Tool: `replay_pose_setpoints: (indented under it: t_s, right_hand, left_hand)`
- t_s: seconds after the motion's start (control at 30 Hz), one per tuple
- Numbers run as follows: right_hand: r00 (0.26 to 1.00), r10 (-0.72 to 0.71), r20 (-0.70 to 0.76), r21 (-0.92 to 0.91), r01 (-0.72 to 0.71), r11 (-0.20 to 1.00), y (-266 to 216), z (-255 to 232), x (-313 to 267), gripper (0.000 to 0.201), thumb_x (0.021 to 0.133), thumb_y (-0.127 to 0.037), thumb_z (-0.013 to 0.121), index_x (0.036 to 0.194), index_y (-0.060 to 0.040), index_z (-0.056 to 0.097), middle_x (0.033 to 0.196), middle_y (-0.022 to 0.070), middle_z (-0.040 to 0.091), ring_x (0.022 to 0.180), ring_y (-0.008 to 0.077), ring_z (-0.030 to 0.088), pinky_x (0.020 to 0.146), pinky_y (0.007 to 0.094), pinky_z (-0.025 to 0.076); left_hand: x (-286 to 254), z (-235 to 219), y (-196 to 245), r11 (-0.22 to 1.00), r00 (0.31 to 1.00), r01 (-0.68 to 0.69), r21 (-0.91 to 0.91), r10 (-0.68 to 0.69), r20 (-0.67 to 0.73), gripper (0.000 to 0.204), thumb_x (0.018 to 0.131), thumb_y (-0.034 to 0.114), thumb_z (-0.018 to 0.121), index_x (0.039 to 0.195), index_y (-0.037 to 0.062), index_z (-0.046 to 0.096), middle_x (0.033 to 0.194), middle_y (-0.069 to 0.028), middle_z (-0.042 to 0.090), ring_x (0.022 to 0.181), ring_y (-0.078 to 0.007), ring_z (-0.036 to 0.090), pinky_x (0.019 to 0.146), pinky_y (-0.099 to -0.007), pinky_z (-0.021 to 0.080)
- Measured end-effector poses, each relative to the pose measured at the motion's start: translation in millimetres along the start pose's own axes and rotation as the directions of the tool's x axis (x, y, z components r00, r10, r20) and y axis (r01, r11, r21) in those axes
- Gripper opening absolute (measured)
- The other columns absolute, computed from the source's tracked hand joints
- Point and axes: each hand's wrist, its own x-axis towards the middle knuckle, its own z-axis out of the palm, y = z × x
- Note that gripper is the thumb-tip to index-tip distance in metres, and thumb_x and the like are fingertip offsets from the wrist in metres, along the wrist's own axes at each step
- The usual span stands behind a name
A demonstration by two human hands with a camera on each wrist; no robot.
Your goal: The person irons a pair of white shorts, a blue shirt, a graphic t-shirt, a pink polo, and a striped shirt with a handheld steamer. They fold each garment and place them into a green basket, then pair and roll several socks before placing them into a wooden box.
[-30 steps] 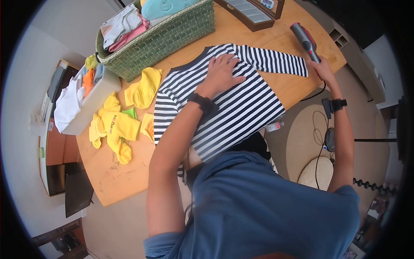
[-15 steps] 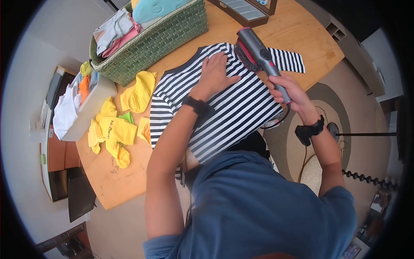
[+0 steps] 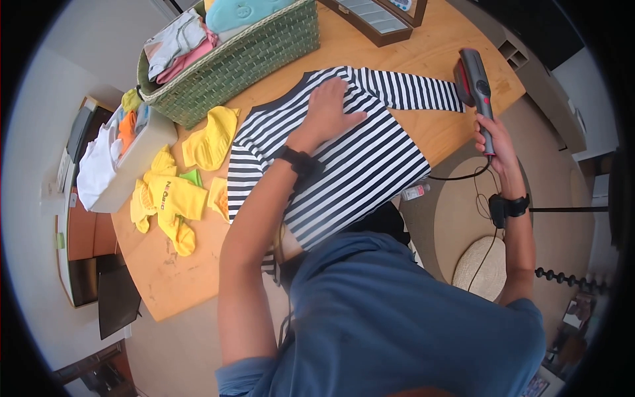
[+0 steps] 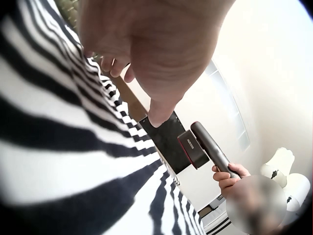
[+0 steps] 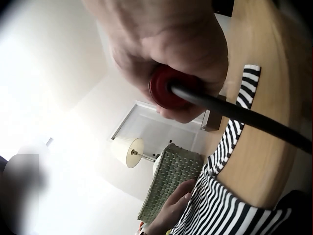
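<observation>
A striped long-sleeved shirt (image 3: 357,159) lies spread on the wooden table, one sleeve (image 3: 423,92) stretched out to the right. My left hand (image 3: 327,109) rests on its upper part below the collar, fingers extended. With my right hand (image 3: 496,139) I grip the handle of a grey and red handheld garment steamer (image 3: 475,76). Its head is beside the sleeve's cuff. In the left wrist view, the steamer (image 4: 210,147) is raised, its head tilted. A black cord (image 5: 234,112) runs out of the red handle end in the right wrist view.
A green woven basket (image 3: 245,73) of clothes stands at the back left, beside a white bin (image 3: 149,159) with more clothes. Several yellow garments (image 3: 175,198) lie left of the shirt. A brown compartment box (image 3: 380,26) sits at the back. The cord (image 3: 460,177) hangs near the table edge.
My right hand swept the steamer left from the cuff to the shoulder, then back right to the cuff. My left hand stays on the shirt.
</observation>
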Motion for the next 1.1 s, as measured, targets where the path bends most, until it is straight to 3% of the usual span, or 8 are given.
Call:
replay_pose_setpoints:
  t_s: [0.13,0.23,0.43,0.6,0.7,0.83,0.93,1.1]
  right_hand:
    - [0.948,-0.049,0.314,-0.109,0.087,0.99,-30.9,31.2,-1.6,0.03,0.091,-0.014,0.058,0.117,-0.0009,0.052,0.074,0.0004,0.051,0.054,0.0062,0.049,0.044,0.0206,0.039]
    - [0.905,-0.011,0.425,-0.667,0.321,0.673,-48.5,67.2,23.1,0.029,0.082,-0.012,0.059,0.109,-0.0032,0.057,0.068,-0.001,0.052,0.052,0.0063,0.047,0.042,0.0224,0.035]
    - [0.778,0.244,0.579,-0.737,0.372,0.565,-26.6,130.3,84.4,0.025,0.077,-0.01,0.058,0.101,-0.0036,0.059,0.061,-0.0011,0.051,0.046,0.0063,0.045,0.04,0.0244,0.033]
    - [0.751,0.323,0.576,-0.752,0.332,0.569,-30.0,105.4,86.9,0.026,0.073,-0.009,0.06,0.098,-0.0039,0.059,0.063,-0.0017,0.05,0.049,0.007,0.044,0.043,0.025,0.034]
    - [0.561,0.236,0.793,-0.589,0.609,0.531,-5.1,51.0,86.5,0.028,0.068,-0.011,0.062,0.095,-0.0037,0.06,0.066,-0.0008,0.051,0.056,0.0092,0.048,0.05,0.0274,0.039]
    - [0.541,0.591,0.599,-0.8,0.373,0.47,-27.3,24.2,20.4,0.03,0.062,-0.007,0.07,0.091,-0.0027,0.062,0.071,-0.0002,0.054,0.066,0.0094,0.05,0.058,0.0286,0.041]
    - [0.446,0.624,0.642,-0.765,0.428,0.481,-19.7,-4.9,2.2,0.032,0.062,-0.007,0.072,0.093,-0.0032,0.065,0.068,0.0003,0.056,0.062,0.0106,0.051,0.056,0.0292,0.042]
    - [0.523,0.604,0.601,-0.799,0.381,0.465,-35.4,7.1,-16.2,0.032,0.066,-0.008,0.073,0.097,-0.0023,0.066,0.066,-0.0007,0.056,0.061,0.0104,0.051,0.057,0.0286,0.043]
  left_hand:
    - [-2.9,-29.9,-9.5,0.999,0.995,-0.022,-0.049,0.017,-0.103,0.055,0.082,0.027,0.072,0.123,-0.0048,0.056,0.122,-0.0239,0.061,0.114,-0.0396,0.057,0.102,-0.0446,0.043]
    - [-11.4,-49.9,-29.7,0.997,0.995,0.065,-0.033,-0.062,0.074,0.045,0.084,0.02,0.068,0.12,-0.0046,0.059,0.12,-0.0225,0.063,0.115,-0.039,0.057,0.103,-0.0456,0.042]
    - [-35.4,-50.2,-53.7,0.996,0.996,0.023,-0.082,-0.016,0.085,0.041,0.086,0.015,0.063,0.124,-0.0007,0.059,0.139,-0.019,0.053,0.13,-0.0352,0.048,0.112,-0.0427,0.036]
    - [-35.4,-42.2,-67.3,0.999,0.995,-0.022,-0.026,0.024,0.092,0.038,0.092,0.013,0.058,0.128,0.001,0.055,0.144,-0.0183,0.049,0.135,-0.0343,0.044,0.114,-0.0407,0.033]
    - [-35.6,-40.8,-68.9,0.999,0.996,-0.024,-0.028,0.026,0.086,0.037,0.092,0.013,0.058,0.128,0.0011,0.055,0.144,-0.0184,0.049,0.135,-0.034,0.044,0.115,-0.0404,0.033]
    - [-35.9,-40.1,-70.2,0.999,0.996,-0.028,-0.02,0.03,0.085,0.038,0.093,0.014,0.058,0.128,0.001,0.054,0.144,-0.0184,0.049,0.135,-0.0335,0.044,0.114,-0.0402,0.033]
    - [-37.0,-38.6,-70.3,1.0,0.996,-0.021,-0.018,0.023,0.082,0.038,0.093,0.015,0.058,0.128,0.0009,0.054,0.145,-0.0182,0.048,0.135,-0.0335,0.043,0.115,-0.0401,0.032]
    - [-35.2,-37.9,-75.0,0.996,0.997,-0.067,-0.061,0.069,0.037,0.038,0.088,0.014,0.061,0.124,0.0018,0.059,0.14,-0.0181,0.052,0.133,-0.0346,0.046,0.113,-0.042,0.034]
